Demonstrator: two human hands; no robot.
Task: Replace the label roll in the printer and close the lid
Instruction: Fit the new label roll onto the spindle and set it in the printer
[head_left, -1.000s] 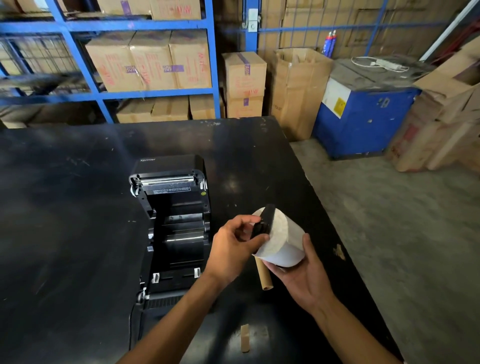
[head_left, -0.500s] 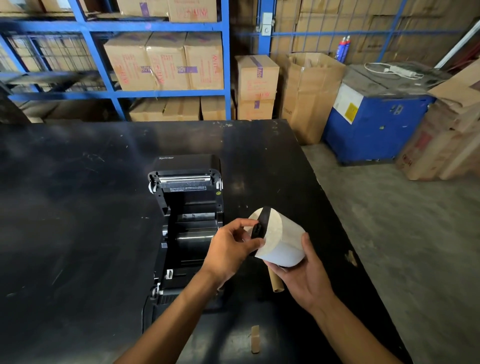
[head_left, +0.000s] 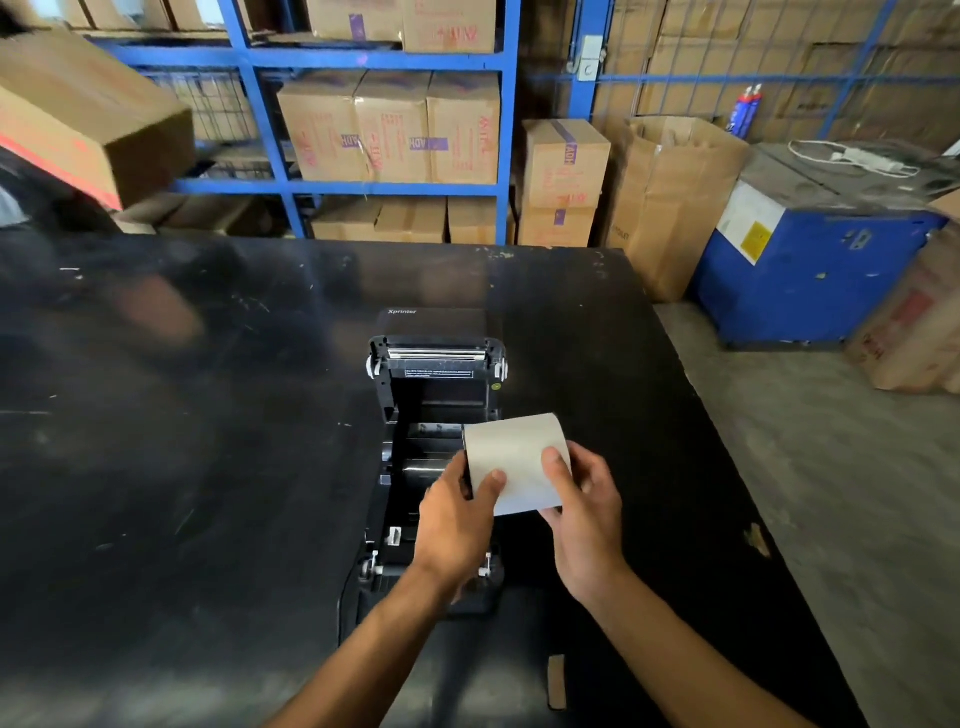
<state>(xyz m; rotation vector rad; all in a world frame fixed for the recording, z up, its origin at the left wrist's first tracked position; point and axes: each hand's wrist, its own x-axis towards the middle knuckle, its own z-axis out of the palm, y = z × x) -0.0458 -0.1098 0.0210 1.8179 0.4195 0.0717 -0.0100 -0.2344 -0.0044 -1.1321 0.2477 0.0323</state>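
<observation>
Both hands, the left hand (head_left: 457, 519) and right hand (head_left: 584, 525), gripped the white label roll (head_left: 514, 460) with curled fingers above the open printer (head_left: 436, 374) on the black bench (head_left: 208, 415).

label roll (head_left: 514, 457): white, gripped by both hands above the open bay
left hand (head_left: 457, 525): thumb on roll's 9 o'clock end
right hand (head_left: 587, 519): 3 o'clock end
printer (head_left: 436, 395): lid raised, toward 12 o'clock
table (head_left: 182, 441): black
</observation>
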